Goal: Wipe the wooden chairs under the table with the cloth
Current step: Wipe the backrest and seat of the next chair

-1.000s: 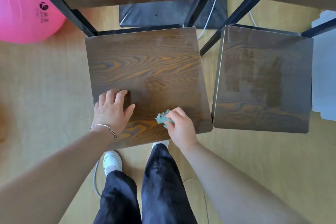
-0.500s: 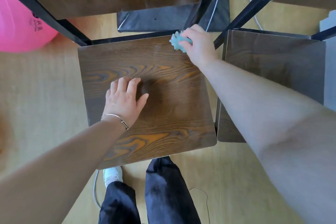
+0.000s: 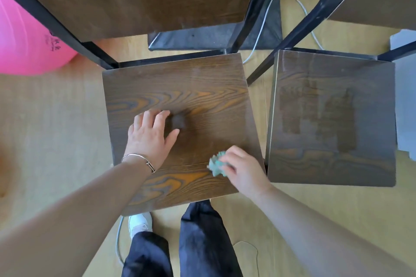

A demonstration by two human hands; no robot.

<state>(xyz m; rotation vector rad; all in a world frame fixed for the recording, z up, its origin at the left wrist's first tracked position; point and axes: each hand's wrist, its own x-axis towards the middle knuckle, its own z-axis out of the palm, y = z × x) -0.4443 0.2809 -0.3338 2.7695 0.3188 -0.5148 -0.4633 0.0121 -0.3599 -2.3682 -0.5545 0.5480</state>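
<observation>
— What am I looking at?
— I'm above the left chair seat (image 3: pixel 180 96). The right chair seat (image 3: pixel 333 119) just beside it shows drying wipe streaks, so I judge that one done.
— Hands?
— My left hand (image 3: pixel 150 139) lies flat mid-seat with its fingers spread, bracing. My right hand (image 3: pixel 245 168) has swept back from the far right corner to the near right edge. Its fingers curl round the crumpled teal cloth (image 3: pixel 216 165), pressing it on the wood.
— Meaning?
— That's one stroke down the right side. I reckon the left strip remains.
</observation>
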